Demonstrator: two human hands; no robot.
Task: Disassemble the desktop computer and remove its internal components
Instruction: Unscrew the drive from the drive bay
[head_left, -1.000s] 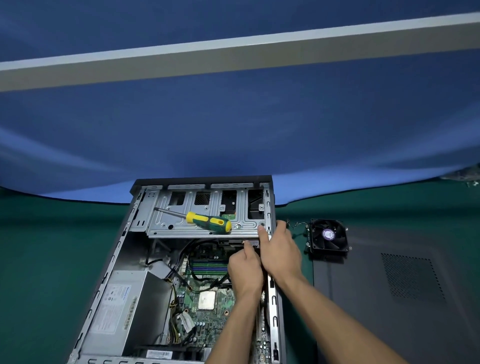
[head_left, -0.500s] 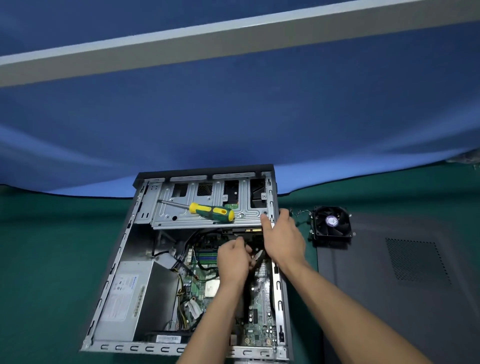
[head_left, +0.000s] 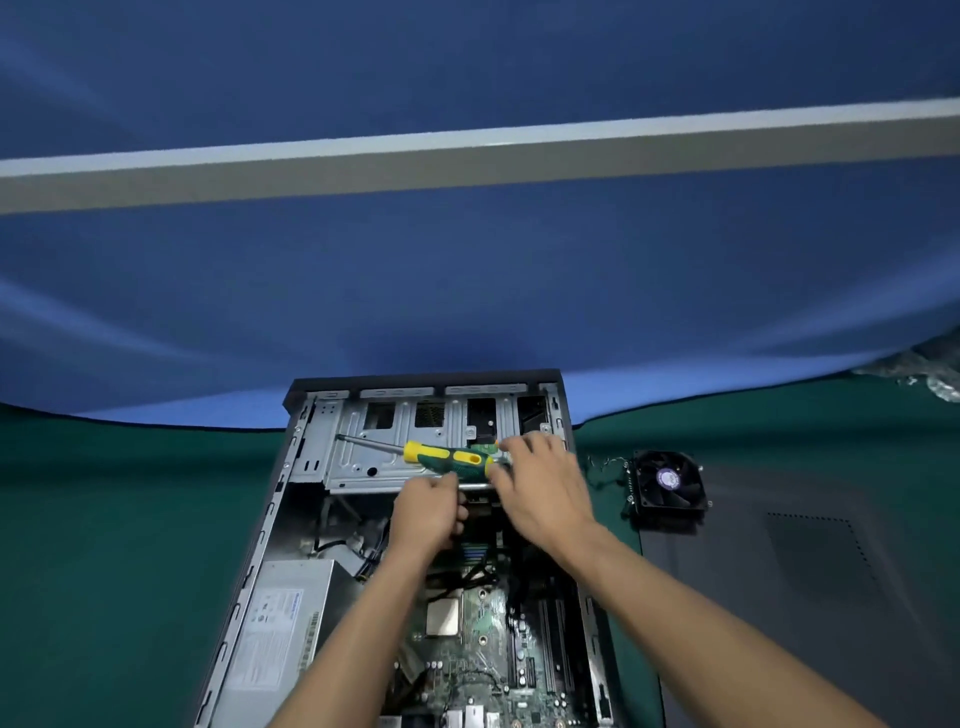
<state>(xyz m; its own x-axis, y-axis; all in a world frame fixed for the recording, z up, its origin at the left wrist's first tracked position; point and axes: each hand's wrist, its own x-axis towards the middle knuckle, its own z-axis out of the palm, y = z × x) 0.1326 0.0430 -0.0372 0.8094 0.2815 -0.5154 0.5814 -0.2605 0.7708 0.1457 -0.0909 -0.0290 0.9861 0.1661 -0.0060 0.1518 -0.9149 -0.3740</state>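
In the head view, the right hand (head_left: 540, 488) has left the side rail of the computer case (head_left: 270, 525) and now reaches with loose fingers for the end of the screwdriver (head_left: 447, 458) lying on the metal drive cage (head_left: 358, 457). That likely means more screws come out next. The left hand (head_left: 426, 512) is curled just below the cage; I cannot tell what it holds. Inside the case on the counter (head_left: 104, 519) sit the power supply (head_left: 280, 629) and the motherboard (head_left: 478, 644). A fan (head_left: 667, 483) lies outside.

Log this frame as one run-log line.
right hand: open, reaching at yellow-green-handled screwdriver lying on grey metal drive cage | left hand: curled at cage edge, grasp unclear | black cooling fan: out, on table
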